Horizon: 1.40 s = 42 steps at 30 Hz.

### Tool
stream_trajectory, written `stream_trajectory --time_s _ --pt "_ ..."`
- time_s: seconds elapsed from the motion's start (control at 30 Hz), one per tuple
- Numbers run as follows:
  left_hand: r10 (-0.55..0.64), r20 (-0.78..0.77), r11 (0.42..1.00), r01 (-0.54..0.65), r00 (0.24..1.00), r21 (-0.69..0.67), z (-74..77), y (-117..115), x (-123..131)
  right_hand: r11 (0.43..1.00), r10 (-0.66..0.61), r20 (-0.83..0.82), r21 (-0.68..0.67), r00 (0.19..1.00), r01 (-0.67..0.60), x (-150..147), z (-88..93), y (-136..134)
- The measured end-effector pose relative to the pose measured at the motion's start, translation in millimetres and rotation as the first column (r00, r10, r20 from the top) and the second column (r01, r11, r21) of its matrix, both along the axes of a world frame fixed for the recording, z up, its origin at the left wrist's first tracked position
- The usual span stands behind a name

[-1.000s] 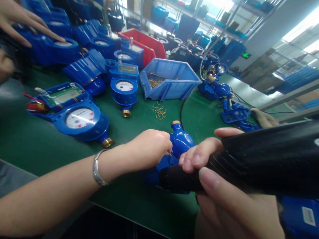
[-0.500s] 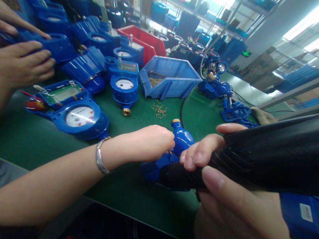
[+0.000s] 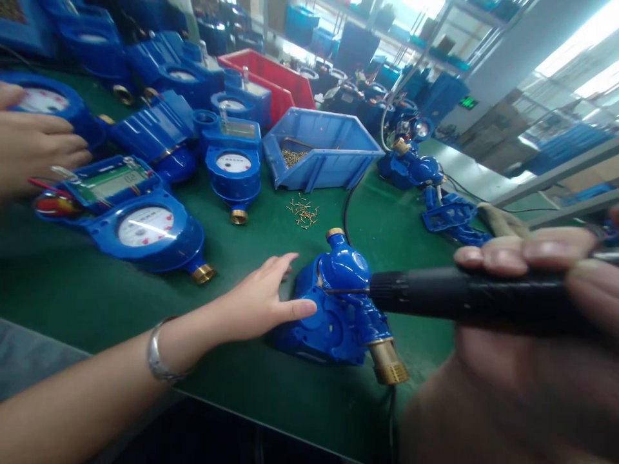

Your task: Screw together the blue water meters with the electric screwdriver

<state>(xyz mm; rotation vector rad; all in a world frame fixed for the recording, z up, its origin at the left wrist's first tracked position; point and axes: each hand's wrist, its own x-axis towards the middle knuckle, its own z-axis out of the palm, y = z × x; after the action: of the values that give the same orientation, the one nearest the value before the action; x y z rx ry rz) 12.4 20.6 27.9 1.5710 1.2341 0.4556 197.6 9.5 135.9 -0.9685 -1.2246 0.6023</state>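
A blue water meter [image 3: 333,328] lies with its underside up on the green table, brass threaded ends at its back and front right. My left hand [image 3: 264,293], a silver bracelet on its wrist, is open at the meter's left side. Its thumb reaches over the housing edge; whether it touches is unclear. My right hand [image 3: 522,309], blurred, is closed around a black electric screwdriver [image 3: 435,293]. The thin bit points left across the meter to a spot near its rounded blue body. Small brass screws [image 3: 304,211] lie scattered behind the meter.
A blue bin [image 3: 333,164] with many screws stands behind, next to a red bin [image 3: 271,77]. Several other meters [image 3: 145,225] stand at the left, where a co-worker's hand [image 3: 41,145] rests on one. Blue parts and a glove [image 3: 500,219] lie at the right.
My left hand has opened from a closed pose and drawn slightly left. The screwdriver has moved back to the right, uncovering the meter. The co-worker's hand has shifted left.
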Motion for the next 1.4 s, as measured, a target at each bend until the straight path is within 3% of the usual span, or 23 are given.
stream_trajectory --time_s 0.03,0.1,0.2,0.3,0.43,0.57,0.97,1.4 --pt "0.054 0.084 0.989 -0.041 0.995 -0.144 -4.7 -2.9 1.6 0.999 0.007 -0.032 0.051 0.999 -0.006 -4.5 -0.8 5.0" --pt "0.121 0.267 0.924 -0.010 0.956 -0.381 -10.5 -5.7 4.8 0.997 0.056 -0.093 0.055 0.994 -0.051 -12.3 -3.1 13.7" --pt "0.185 0.490 0.843 0.118 0.852 -0.524 -12.1 -4.7 9.1 0.992 0.116 -0.131 -0.042 0.985 -0.122 -18.4 -8.1 22.4" --pt "0.209 0.603 0.825 0.193 0.770 -0.532 -12.0 -3.3 13.8 0.972 0.181 -0.117 -0.133 0.977 -0.196 -19.2 -14.4 28.2" --pt "0.292 0.590 0.852 0.076 0.753 -0.519 -15.4 -5.7 21.7 0.892 0.307 -0.164 -0.293 0.938 -0.343 -16.3 -24.8 34.7" --pt "0.347 0.538 0.845 -0.007 0.768 -0.534 -19.0 -9.9 26.3 0.859 0.354 -0.205 -0.314 0.913 -0.404 -12.1 -32.2 36.7" --pt "0.367 0.534 0.850 -0.041 0.762 -0.526 -19.6 -16.0 26.8 0.825 0.420 -0.245 -0.299 0.874 -0.480 -13.3 -37.6 33.8" --pt "0.340 0.454 0.846 -0.057 0.823 -0.529 -14.7 -14.2 24.6 0.866 0.341 -0.243 -0.294 0.908 -0.404 -18.3 -42.1 32.8"
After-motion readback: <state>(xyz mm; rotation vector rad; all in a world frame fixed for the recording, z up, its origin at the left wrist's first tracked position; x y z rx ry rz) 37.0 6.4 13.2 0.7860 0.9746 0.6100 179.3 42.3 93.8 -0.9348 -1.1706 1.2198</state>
